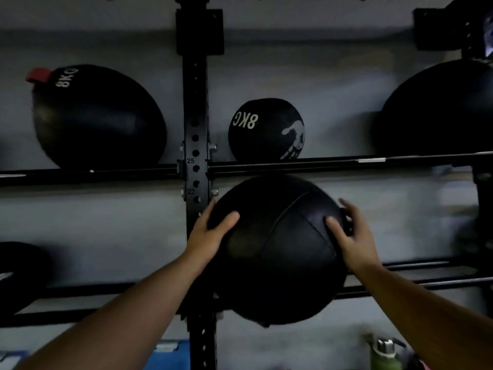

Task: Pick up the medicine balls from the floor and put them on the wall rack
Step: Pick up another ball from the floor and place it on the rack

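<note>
Item: black leather medicine ball (277,249), stitched seams, no marking visible. Location: I have it against the wall rack (196,145), just right of the upright, between the upper and lower rails. My left hand (210,236) and right hand (352,236) clasp its sides, fingers spread.

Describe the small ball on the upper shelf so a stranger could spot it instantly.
Start at the black upright post of the wall rack. Just right of it, on the upper rails, sits the small ball. It is much smaller than the big balls on either side and carries upside-down white "8KG" lettering plus a white printed graphic.
</note>
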